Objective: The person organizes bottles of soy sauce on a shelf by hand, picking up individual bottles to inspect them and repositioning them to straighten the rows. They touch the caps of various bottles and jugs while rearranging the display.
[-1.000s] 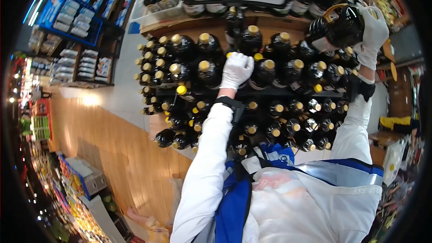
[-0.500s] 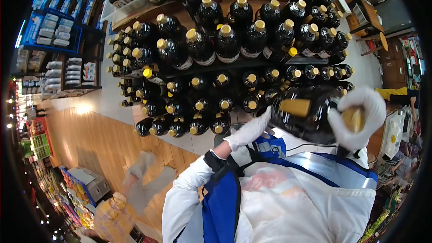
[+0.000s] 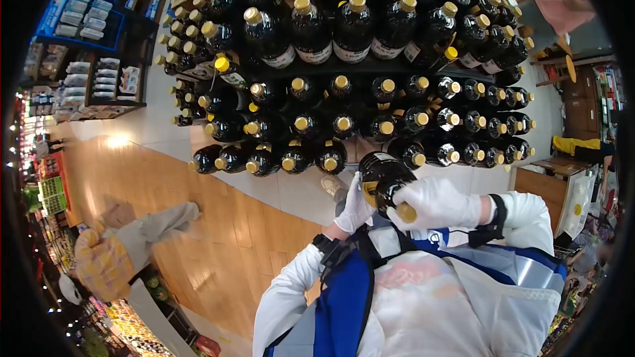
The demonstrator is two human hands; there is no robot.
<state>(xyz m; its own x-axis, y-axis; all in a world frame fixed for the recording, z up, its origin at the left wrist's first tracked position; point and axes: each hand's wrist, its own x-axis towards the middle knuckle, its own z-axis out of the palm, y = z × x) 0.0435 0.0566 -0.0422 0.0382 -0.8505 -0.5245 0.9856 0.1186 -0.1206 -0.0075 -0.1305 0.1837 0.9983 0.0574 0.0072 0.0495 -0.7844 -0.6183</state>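
A large dark bottle (image 3: pixel 389 175) with a gold cap is held in front of my chest, tilted with its cap toward me. My right hand (image 3: pixel 433 203), in a white glove, wraps round its neck just behind the cap. On the bottle's left side lies my left hand (image 3: pixel 356 210), also gloved, its palm against the body. Beyond the held bottle stand rows of similar dark bottles (image 3: pixel 343 125) with gold caps, the front row ending close to it. Behind them, a higher row of larger bottles (image 3: pixel 352 33) shows pale labels.
Shelves with blue-edged bins (image 3: pixel 84 18) stand at the upper left. A person in a yellow checked top (image 3: pixel 104 258) is at the lower left. A wooden cabinet (image 3: pixel 546 188) stands to the right, with another person in dark clothing (image 3: pixel 598 153) behind it.
The bottle and my right hand have moved left and nearer my body's middle. My left hand has shifted slightly left. The person at the lower left has moved further left.
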